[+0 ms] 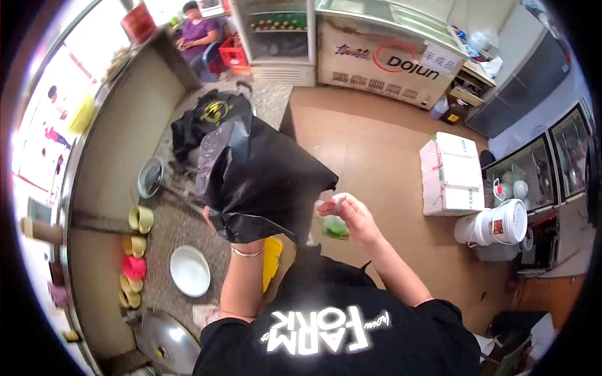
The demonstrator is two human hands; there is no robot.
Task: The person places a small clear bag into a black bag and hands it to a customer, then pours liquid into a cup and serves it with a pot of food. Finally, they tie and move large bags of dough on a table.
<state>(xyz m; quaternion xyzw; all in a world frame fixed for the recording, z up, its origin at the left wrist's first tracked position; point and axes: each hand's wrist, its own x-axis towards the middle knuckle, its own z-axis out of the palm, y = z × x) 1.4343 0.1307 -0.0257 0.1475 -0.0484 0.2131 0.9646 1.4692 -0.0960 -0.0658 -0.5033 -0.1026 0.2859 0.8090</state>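
A large black plastic bag spreads out in front of me, above the counter's right edge. My left hand is closed on its near left side; most of the fingers are hidden under the plastic, and a bangle circles that wrist. To the right of the bag, my right hand is closed, pinching the top of a small clear plastic bag. Something green shows inside this clear bag, which hangs over the floor.
On the counter at left are a white bowl, a ladle, a metal lid and another black bag. White boxes and a bucket stand right. A person sits far left.
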